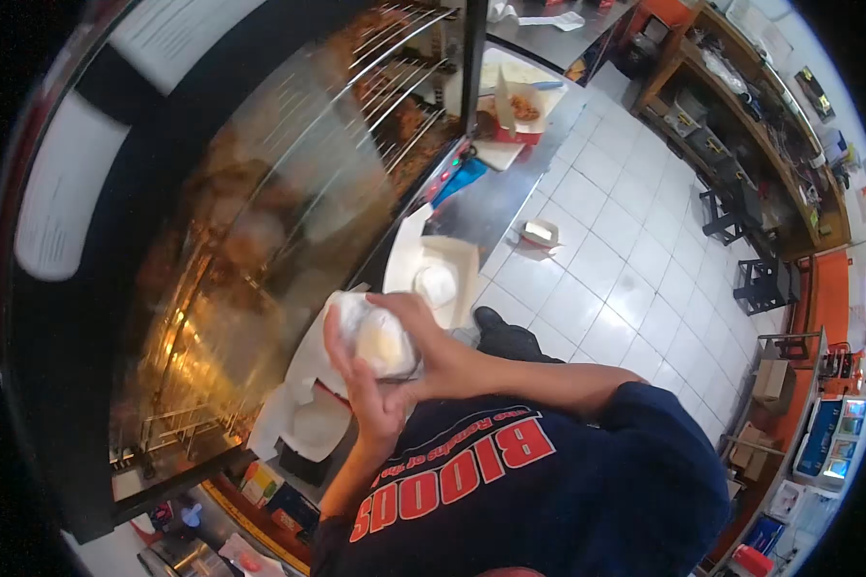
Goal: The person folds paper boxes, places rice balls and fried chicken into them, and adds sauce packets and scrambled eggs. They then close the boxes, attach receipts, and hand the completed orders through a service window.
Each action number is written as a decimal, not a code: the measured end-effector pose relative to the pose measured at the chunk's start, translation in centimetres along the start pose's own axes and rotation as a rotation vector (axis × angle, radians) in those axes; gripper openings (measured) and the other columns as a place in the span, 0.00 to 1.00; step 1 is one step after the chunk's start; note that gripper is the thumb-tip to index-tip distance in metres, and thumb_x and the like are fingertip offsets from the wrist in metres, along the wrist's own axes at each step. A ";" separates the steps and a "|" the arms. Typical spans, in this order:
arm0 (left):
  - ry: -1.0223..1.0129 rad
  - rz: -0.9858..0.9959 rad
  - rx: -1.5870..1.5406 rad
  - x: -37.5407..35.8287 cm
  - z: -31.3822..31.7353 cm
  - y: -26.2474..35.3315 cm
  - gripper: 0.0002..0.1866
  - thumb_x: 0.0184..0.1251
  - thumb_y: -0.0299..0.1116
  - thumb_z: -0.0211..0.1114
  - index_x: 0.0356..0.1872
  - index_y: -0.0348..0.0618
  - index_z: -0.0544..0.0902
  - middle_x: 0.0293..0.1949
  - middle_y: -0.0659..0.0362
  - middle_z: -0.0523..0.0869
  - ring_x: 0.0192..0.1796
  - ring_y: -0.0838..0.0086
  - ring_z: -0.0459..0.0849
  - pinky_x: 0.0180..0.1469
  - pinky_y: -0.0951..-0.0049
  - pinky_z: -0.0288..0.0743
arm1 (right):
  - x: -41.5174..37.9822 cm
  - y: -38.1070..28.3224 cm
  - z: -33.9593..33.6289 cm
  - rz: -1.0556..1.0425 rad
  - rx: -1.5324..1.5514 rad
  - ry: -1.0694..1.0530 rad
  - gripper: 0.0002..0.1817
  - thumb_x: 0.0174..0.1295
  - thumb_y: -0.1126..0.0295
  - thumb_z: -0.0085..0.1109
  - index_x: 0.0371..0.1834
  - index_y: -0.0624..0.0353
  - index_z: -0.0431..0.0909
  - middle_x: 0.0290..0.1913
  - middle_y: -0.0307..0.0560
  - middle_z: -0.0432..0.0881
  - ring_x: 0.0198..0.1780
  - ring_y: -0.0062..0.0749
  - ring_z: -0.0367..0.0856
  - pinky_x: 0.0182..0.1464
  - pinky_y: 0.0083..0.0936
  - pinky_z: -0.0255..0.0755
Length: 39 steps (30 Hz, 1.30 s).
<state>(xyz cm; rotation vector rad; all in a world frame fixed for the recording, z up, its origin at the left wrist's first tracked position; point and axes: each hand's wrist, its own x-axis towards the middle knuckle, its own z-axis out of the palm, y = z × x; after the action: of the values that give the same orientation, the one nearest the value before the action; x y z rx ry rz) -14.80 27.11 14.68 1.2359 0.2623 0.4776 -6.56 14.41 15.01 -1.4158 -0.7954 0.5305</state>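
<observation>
Between my hands I hold a white wrapped bundle [383, 343], rounded and pale; its contents do not show clearly. My left hand [368, 404] has its fingers and thumb around the lower left side. My right hand [431, 351] curls around the right side and top. Just beyond them on the steel counter is an open white takeaway box [467, 262] with a similar round white bundle [436, 286] inside. Close to my left wrist sits another open white box [308, 444], partly hidden by my arm.
A glass-fronted food warmer [289, 183] with wire racks of browned food stands along the left. Farther along the steel counter [496, 207] are a blue item [460, 181] and a box with food pieces [524, 108]. A small box [541, 234] appears against the tiled floor [635, 260]. Black stools [765, 286] stand right.
</observation>
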 end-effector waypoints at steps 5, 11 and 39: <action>0.004 -0.200 -0.272 5.8 10.6 -4.1 0.31 0.84 0.44 0.51 0.81 0.51 0.55 0.76 0.51 0.64 0.75 0.56 0.69 0.74 0.51 0.67 | -0.1 4.0 -13.1 -0.027 -0.189 0.275 0.43 0.52 0.66 0.80 0.72 0.57 0.68 0.65 0.51 0.74 0.67 0.40 0.73 0.70 0.37 0.66; 0.191 -0.314 -0.310 9.8 19.2 -10.8 0.28 0.81 0.33 0.53 0.78 0.57 0.60 0.75 0.50 0.66 0.72 0.52 0.73 0.59 0.43 0.81 | 4.3 13.6 -39.9 0.245 -0.317 0.888 0.42 0.54 0.52 0.79 0.68 0.64 0.73 0.53 0.57 0.85 0.55 0.38 0.85 0.57 0.34 0.78; 0.197 -1.047 -0.045 4.3 31.4 -32.4 0.46 0.66 0.34 0.70 0.80 0.47 0.52 0.70 0.42 0.70 0.65 0.42 0.79 0.52 0.37 0.86 | -23.2 63.3 -61.1 1.122 -0.913 0.104 0.16 0.59 0.61 0.68 0.50 0.32 0.92 0.79 0.50 0.66 0.73 0.62 0.67 0.69 0.54 0.69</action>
<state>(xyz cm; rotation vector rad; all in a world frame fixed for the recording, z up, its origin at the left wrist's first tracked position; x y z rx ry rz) 9.54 -5.25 -5.82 0.8518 0.9895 -0.3087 32.89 -36.10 -49.60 -2.7154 -0.0255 0.9775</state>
